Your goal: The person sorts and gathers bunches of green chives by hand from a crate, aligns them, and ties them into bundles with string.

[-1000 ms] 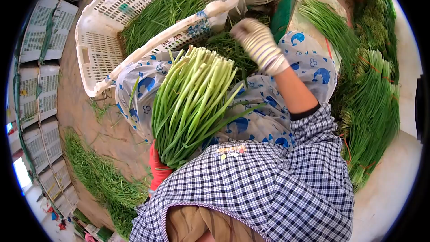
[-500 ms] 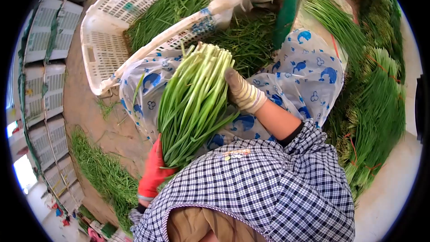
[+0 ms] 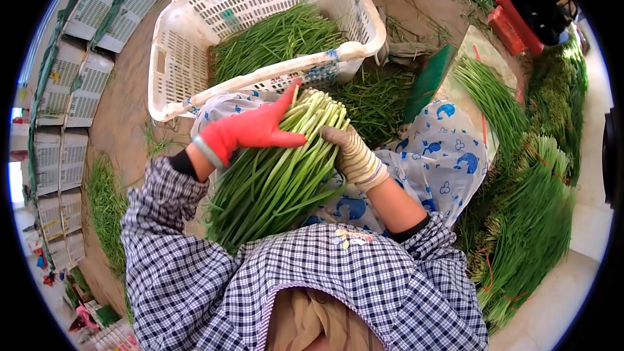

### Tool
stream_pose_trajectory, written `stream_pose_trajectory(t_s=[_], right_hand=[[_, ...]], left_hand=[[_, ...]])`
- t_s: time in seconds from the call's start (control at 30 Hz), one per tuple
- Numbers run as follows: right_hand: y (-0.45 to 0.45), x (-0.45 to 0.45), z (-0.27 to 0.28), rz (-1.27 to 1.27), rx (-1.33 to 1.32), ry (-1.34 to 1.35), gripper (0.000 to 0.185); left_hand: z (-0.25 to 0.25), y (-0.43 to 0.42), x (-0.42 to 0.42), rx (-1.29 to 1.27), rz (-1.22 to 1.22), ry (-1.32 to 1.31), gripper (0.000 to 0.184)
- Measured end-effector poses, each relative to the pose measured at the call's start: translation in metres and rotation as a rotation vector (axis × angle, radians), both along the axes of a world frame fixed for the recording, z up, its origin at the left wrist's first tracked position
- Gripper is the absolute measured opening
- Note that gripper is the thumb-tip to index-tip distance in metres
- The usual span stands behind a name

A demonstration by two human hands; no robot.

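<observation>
A thick bunch of garlic chives [image 3: 279, 179] lies over my lap, pale cut ends pointing up and away, green leaves toward my body. My left hand [image 3: 250, 131], in a red glove, is on the upper left of the bunch. Its thumb lies across the stems and its fingers reach along the far side by the cut ends. My right hand [image 3: 356, 156], in a striped glove with a grey thumb, grips the right side just below the ends; its fingers are partly hidden. Under the bunch, a clear plastic sheet with blue prints [image 3: 442, 156] covers my legs.
A white slatted crate [image 3: 172, 68] holding loose chives [image 3: 279, 36] stands ahead. At the right, a board [image 3: 468, 55] bears more chives, and tied bunches [image 3: 533, 221] are stacked beside it. Trimmings [image 3: 107, 208] lie on the floor at left, near a row of white crates [image 3: 65, 91].
My left hand has moved from the leaf end up to the stem end of the bunch. My right hand stays on the right side. The view has shifted, showing more floor ahead.
</observation>
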State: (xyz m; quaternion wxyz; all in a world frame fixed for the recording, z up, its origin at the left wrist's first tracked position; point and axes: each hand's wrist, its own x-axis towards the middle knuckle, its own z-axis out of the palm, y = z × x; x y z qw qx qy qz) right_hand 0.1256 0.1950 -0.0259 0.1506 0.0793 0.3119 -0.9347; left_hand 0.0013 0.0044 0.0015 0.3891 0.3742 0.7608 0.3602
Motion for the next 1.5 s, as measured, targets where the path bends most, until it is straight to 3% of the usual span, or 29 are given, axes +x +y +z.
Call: stream_pose_trajectory(t_s=[0.03, 0.17, 0.3, 0.43, 0.53, 0.67, 0.93, 1.03, 1.23, 1.43, 1.5], right_hand=[[0.0, 0.0, -0.002, -0.017, 0.048, 0.008, 0.064], [0.0, -0.003, -0.014, -0.099, 0.117, -0.058, 0.053], [-0.004, 0.003, -0.01, -0.183, 0.07, -0.147, 0.048], [0.002, 0.006, -0.002, -0.127, -0.074, -0.116, 0.048], [-0.003, 0.0, 0.002, -0.141, -0.056, -0.13, 0.047], [0.002, 0.0, 0.001, -0.129, -0.082, -0.138, 0.045], [0.007, 0.0, 0.005, -0.12, -0.07, -0.157, 0.044], [0.002, -0.004, 0.005, -0.131, -0.03, -0.174, 0.043], [0.013, 0.006, 0.001, -0.179, -0.142, -0.195, 0.037], [0.0, -0.011, -0.006, -0.19, 0.146, -0.207, 0.034], [0.001, -0.011, -0.007, -0.2, 0.146, -0.189, 0.033]], left_hand=[[-0.002, 0.011, 0.001, 0.037, 0.018, -0.167, 0.114], [0.01, 0.033, 0.009, -0.011, 0.014, -0.144, 0.112], [0.014, 0.03, 0.008, 0.065, 0.212, -0.27, 0.098], [0.013, 0.025, -0.001, 0.074, 0.214, -0.356, 0.101], [0.015, 0.042, 0.014, 0.018, 0.074, 0.0, 0.109], [0.037, 0.056, 0.008, -0.275, 0.038, 0.136, 0.1], [0.02, 0.038, -0.005, 0.012, 0.187, -0.239, 0.09], [0.009, 0.045, 0.001, 0.02, 0.115, -0.05, 0.087], [0.023, 0.04, -0.01, -0.055, 0.225, -0.189, 0.074], [0.015, 0.054, 0.006, -0.091, 0.119, 0.19, 0.082], [0.02, 0.054, 0.003, -0.066, 0.136, 0.132, 0.079]])
